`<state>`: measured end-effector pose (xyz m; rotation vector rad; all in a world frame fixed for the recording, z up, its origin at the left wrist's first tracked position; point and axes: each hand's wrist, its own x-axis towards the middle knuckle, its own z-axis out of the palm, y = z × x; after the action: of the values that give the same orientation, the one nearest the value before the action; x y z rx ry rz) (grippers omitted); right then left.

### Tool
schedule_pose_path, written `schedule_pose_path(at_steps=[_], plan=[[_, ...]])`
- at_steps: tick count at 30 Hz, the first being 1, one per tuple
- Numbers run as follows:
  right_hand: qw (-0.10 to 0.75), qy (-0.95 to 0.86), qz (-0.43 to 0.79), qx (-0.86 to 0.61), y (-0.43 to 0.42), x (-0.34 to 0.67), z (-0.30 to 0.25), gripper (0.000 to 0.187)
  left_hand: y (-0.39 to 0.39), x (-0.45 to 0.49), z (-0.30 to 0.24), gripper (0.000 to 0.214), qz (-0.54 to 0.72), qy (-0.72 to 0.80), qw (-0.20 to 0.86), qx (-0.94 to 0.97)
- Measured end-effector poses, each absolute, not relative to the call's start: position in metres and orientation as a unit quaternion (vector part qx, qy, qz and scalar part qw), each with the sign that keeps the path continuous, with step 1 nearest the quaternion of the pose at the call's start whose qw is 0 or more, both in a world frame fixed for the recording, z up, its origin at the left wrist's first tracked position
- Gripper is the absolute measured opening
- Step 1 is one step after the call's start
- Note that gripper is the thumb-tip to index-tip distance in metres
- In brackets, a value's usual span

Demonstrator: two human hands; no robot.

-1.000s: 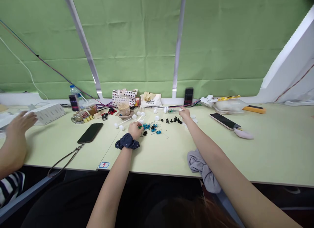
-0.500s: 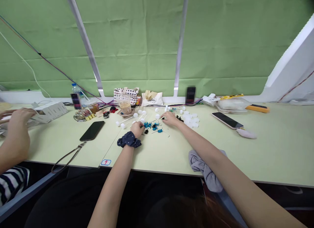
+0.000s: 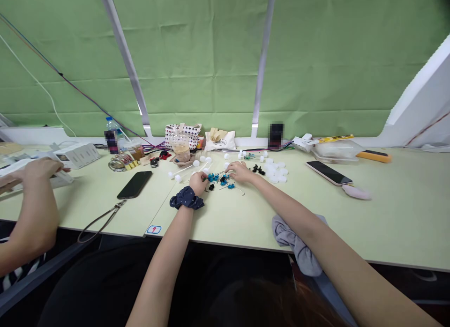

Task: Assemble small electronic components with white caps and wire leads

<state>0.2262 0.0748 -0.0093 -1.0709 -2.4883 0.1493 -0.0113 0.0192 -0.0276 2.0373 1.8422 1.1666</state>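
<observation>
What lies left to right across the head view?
Another person's hand, black phone, left hand, blue pieces beside it, right hand, black pieces right of it, cluster of white discs, pale-edged phone.

Wears a scrunchie (image 3: 186, 198) around the left wrist: dark navy, sprinkled with small pale dots, gathered into plump, uneven folds, broader than the wrist itself. Looks to be of soft fabric. Has a bare left hand (image 3: 198, 183) and a bare right hand (image 3: 241, 171), with slender forearms (image 3: 174, 242) bare as well, right up to the edge of view. Wears black clothing (image 3: 101, 280) across the lap, plain and matt, too dark to tell seams or pockets. Shows some loose hair (image 3: 260, 301) low in the middle, blurred and hard to make out.
</observation>
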Motion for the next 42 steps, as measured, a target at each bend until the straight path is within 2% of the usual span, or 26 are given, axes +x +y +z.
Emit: schedule_pose_path(at_steps=[5, 9, 16, 20, 23, 26, 30, 33, 35, 38, 42], plan=[[0.187, -0.914, 0.072, -0.353, 0.069, 0.220, -0.006, 0.033, 0.019, -0.010, -0.027, 0.014, 0.392, 0.610, 0.091, 0.683], [0.184, -0.914, 0.077, -0.354, 0.069, 0.218, -0.006, 0.024, 0.019, -0.010, -0.026, 0.018, 0.349, 0.624, 0.073, 0.695], [0.197, -0.906, 0.100, -0.361, 0.077, 0.218, -0.010, 0.010, 0.021, -0.011, -0.029, 0.016, 0.351, 0.615, 0.071, 0.703], [0.208, -0.901, 0.104, -0.366, 0.076, 0.219, -0.010, 0.015, 0.021, -0.011, -0.029, 0.014, 0.374, 0.603, 0.060, 0.702], [0.247, -0.890, 0.105, -0.369, 0.074, 0.218, -0.006, 0.023, 0.017, -0.008, -0.025, 0.009, 0.415, 0.587, 0.059, 0.692], [0.305, -0.874, 0.149, -0.347, 0.070, 0.212, 0.004, 0.023, 0.011, 0.000, -0.017, 0.016, 0.469, 0.543, 0.121, 0.685], [0.369, -0.832, 0.288, -0.299, 0.059, 0.198, 0.015, 0.020, 0.003, 0.014, -0.008, 0.036, 0.510, 0.404, 0.318, 0.690], [0.385, -0.784, 0.410, -0.264, 0.050, 0.190, 0.018, 0.027, 0.000, 0.018, -0.006, 0.044, 0.499, 0.335, 0.437, 0.670], [0.384, -0.765, 0.451, -0.254, 0.047, 0.187, 0.018, 0.031, 0.000, 0.018, -0.006, 0.044, 0.495, 0.324, 0.474, 0.653], [0.396, -0.765, 0.427, -0.275, 0.051, 0.189, 0.016, 0.031, 0.002, 0.015, -0.008, 0.041, 0.505, 0.330, 0.483, 0.634], [0.382, -0.798, 0.283, -0.370, 0.063, 0.197, 0.007, 0.017, 0.008, 0.010, -0.012, 0.037, 0.556, 0.358, 0.447, 0.602]])
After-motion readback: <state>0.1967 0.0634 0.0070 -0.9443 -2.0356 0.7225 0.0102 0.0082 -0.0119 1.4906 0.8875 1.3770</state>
